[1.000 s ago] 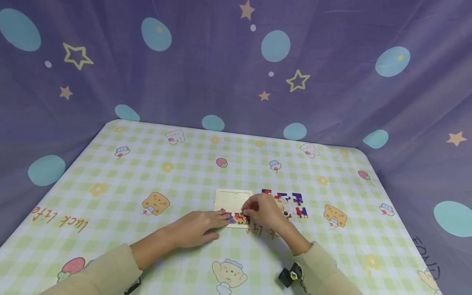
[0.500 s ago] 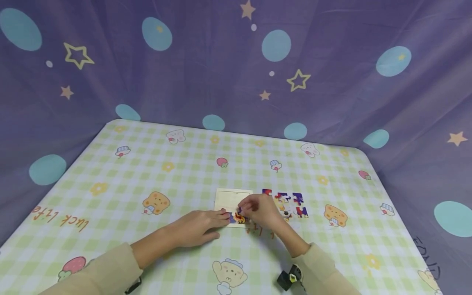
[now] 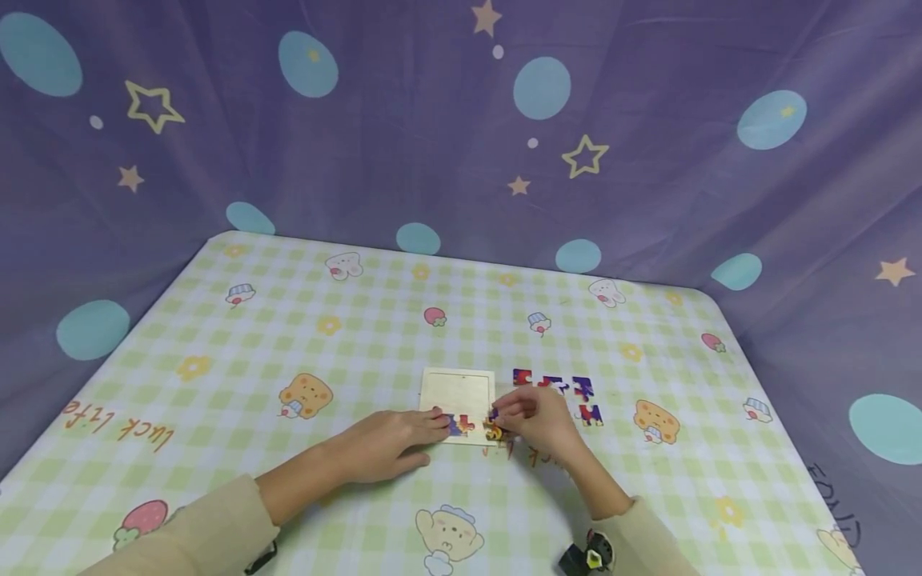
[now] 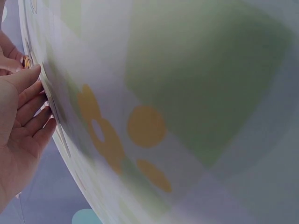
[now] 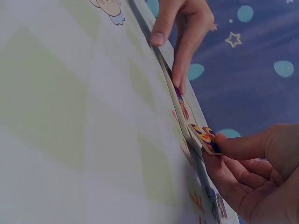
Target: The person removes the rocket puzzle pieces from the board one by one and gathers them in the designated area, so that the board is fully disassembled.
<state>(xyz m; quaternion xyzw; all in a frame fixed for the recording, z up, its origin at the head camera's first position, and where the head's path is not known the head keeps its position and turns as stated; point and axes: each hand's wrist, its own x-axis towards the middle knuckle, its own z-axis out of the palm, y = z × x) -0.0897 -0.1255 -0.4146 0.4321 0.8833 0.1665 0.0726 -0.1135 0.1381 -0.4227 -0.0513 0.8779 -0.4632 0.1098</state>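
Note:
A square, pale wooden puzzle tray (image 3: 456, 390) lies on the table in the head view, with jigsaw pieces (image 3: 464, 424) along its near edge. My left hand (image 3: 392, 446) rests its fingertips on the tray's near left corner, over the pieces there, fingers mostly straight. At the tray's right edge, my right hand (image 3: 543, 420) pinches a yellow, red and purple puzzle piece (image 5: 205, 137) between thumb and fingers. The right wrist view shows this piece tilted, its far end close to the tray rim. Part of it is hidden by the fingers.
Several loose puzzle pieces (image 3: 583, 389) lie right of the tray, some partly covered by my right hand. A green-checked cloth (image 3: 374, 336) with printed cartoons covers the table. A purple curtain (image 3: 432, 120) hangs behind it.
My right hand has drawn right from over the tray to its right edge, carrying the puzzle piece and leaving bare wood at the near right. My left hand has stayed put.

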